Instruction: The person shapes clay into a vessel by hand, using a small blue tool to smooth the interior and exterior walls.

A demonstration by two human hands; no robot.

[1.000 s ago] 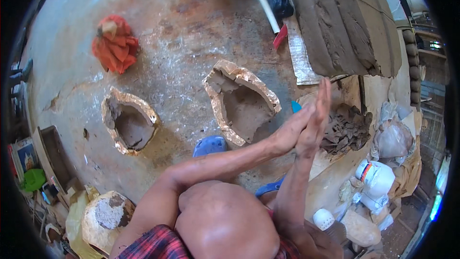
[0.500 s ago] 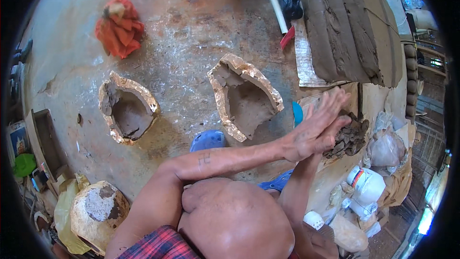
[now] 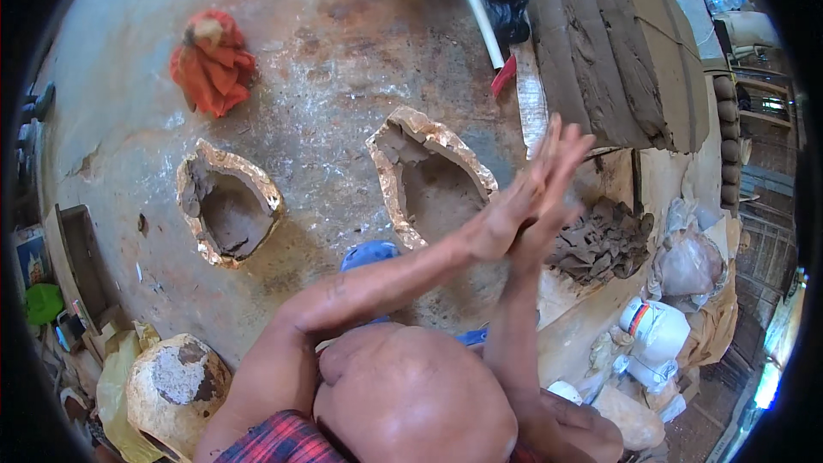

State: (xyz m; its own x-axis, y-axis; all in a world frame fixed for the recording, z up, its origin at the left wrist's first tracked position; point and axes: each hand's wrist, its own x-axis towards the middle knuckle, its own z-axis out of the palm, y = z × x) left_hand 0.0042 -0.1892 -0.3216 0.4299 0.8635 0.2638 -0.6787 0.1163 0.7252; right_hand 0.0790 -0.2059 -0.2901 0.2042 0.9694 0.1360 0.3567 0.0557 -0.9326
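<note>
In front of me, to the right, my left hand [image 3: 506, 219] and my right hand [image 3: 553, 223] lie palm against palm with fingers stretched out. Whether anything sits between the palms is hidden. Just right of them is a heap of torn dark clay pieces [image 3: 604, 244]. Left of the hands stands a pale, rough-edged mould lined with grey clay [image 3: 441, 197], partly behind my left forearm. Farther left is a smaller clay-lined mould [image 3: 236, 214], its hollow facing up.
Thick clay slabs [image 3: 600, 51] lie at the far right beside a black bundle [image 3: 503, 4] and a white tube [image 3: 480, 21]. An orange cloth [image 3: 214, 69] rests at the far left. A white jar [image 3: 658, 330] and plastic bags [image 3: 686, 261] stand right; a rounded mould [image 3: 176, 390] is near left.
Both hands have shifted left, and the palms have slid against each other into a steeper, more upright pose. More of the clay heap now shows.
</note>
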